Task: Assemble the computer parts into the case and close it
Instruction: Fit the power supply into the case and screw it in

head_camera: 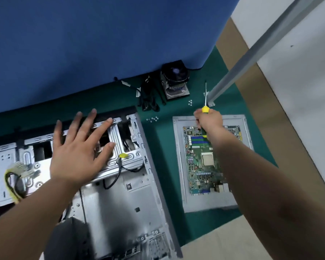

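We see the open grey sheet-metal computer case [120, 199] lying on its side on the green-matted bench [163, 147], w/ the silver drive cage [118, 147] at its far end. Our left hand [77, 152] hovers over or rests on that cage, can't tell which; fingers [91, 117] straight and spread apart, holding nothing. A black cable w/ a yellow connector [123, 156] runs across the cage, and a yellow-and-black wire bundle [13, 182] sits at the case's left.

Right of the case, apart from it, the green motherboard [204, 160] lies on a flat grey metal side panel [178, 166]. Our right hand [208, 121] is above the board's far edge, fingers clamped round the yellow-handled screwdriver [205, 102], shaft pointing away from us.

Further back: a black CPU cooler fan w/ finned heatsink [174, 79] against the blue partition [101, 44], a tangle of black cables [148, 98] beside it, and two small clusters of silver screws [152, 119] on the mat.
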